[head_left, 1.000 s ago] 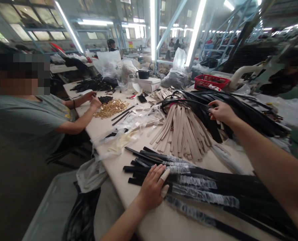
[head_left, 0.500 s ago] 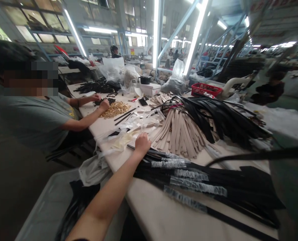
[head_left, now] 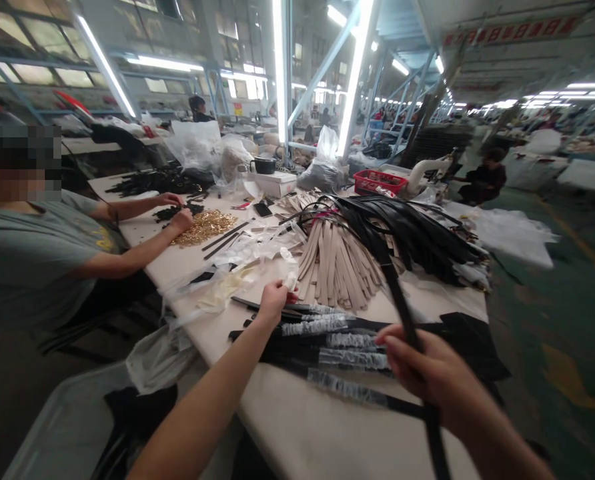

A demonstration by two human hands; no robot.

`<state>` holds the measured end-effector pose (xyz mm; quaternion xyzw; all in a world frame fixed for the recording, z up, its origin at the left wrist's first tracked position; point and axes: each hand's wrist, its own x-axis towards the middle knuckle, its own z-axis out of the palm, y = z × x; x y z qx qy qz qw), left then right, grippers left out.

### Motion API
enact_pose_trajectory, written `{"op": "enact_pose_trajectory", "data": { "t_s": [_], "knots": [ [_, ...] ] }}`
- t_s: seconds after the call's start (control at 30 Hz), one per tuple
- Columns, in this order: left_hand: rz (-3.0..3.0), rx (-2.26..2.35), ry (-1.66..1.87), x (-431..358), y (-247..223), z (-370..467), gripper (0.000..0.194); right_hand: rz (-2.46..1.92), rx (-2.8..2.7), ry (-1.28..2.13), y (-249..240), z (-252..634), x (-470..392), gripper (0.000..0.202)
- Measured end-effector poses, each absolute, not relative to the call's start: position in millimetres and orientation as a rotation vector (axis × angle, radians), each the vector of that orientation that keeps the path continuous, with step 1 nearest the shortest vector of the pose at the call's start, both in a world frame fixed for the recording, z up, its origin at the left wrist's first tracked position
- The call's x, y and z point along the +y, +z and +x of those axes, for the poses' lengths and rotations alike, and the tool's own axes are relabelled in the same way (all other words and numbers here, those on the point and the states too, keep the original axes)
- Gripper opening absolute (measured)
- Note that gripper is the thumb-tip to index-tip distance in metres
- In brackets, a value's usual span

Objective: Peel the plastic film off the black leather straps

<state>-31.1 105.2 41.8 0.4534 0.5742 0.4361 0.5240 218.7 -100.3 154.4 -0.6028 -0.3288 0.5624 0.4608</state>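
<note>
My left hand (head_left: 274, 299) is closed on a crinkled white plastic strip (head_left: 289, 268) that sticks up above its fingers. A long black strap (head_left: 403, 308) runs through my right hand (head_left: 422, 367), whose fingers are wrapped round it. Below and between the hands lie several black straps (head_left: 267, 350) with crinkled clear plastic sleeves (head_left: 347, 385) around their middles. Beyond them is a fanned bundle of beige strips (head_left: 336, 267), with a pile of black straps (head_left: 422, 233) to its right.
At the left, a person (head_left: 37, 240) has both hands near a heap of gold metal pieces (head_left: 205, 228). Loose plastic film (head_left: 227, 287) lies on the table (head_left: 297, 417). Farther back are a phone (head_left: 263, 209) and a red basket (head_left: 377, 182). A grey bin (head_left: 62, 413) stands below left.
My right hand has come into view with the black strap. My left hand now holds the white plastic strip up. The view has turned to the right.
</note>
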Motion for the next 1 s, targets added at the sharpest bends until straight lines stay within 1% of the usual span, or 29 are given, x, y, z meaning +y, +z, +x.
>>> {"op": "enact_pose_trajectory", "data": {
  "t_s": [0.1, 0.2, 0.27, 0.33, 0.43, 0.5, 0.6, 0.7, 0.87, 1.0],
  "knots": [
    [0.918, 1.227, 1.082, 39.9, 26.0, -21.4, 0.04, -1.326, -0.735, 1.556, 102.2, 168.2, -77.5, 0.048],
    [0.811, 1.145, 1.106, -10.4, 16.4, -13.9, 0.04, -1.268, -0.654, 1.565, 51.5, 125.5, -55.7, 0.057],
    [0.782, 1.109, 1.119, -30.5, 15.6, -11.2, 0.035, -1.248, -0.645, 1.611, 29.4, 108.9, -49.5, 0.058],
    [0.819, 1.105, 1.145, -42.0, 19.1, -11.4, 0.025, -1.229, -0.652, 1.656, 18.2, 102.0, -49.7, 0.055],
    [1.021, 1.151, 1.194, -50.5, 28.4, -16.6, 0.011, -1.211, -0.667, 1.682, 15.3, 103.3, -55.9, 0.05],
    [1.166, 1.172, 1.195, -53.5, 33.0, -21.0, 0.008, -1.222, -0.684, 1.667, 17.5, 106.7, -60.2, 0.048],
    [1.245, 1.168, 1.146, -55.7, 33.6, -24.9, 0.011, -1.26, -0.712, 1.637, 21.0, 110.7, -64.0, 0.046],
    [1.198, 1.196, 1.122, -55.1, 29.0, -25.5, 0.014, -1.309, -0.745, 1.585, 22.0, 112.9, -66.0, 0.044],
    [0.952, 1.206, 1.217, -52.3, 20.0, -25.1, 0.018, -1.415, -0.813, 1.429, 21.4, 115.5, -70.3, 0.041],
    [0.768, 1.109, 1.167, -53.7, 14.4, -24.0, 0.02, -1.464, -0.893, 1.344, 23.7, 116.7, -73.9, 0.039]
  ]
}}
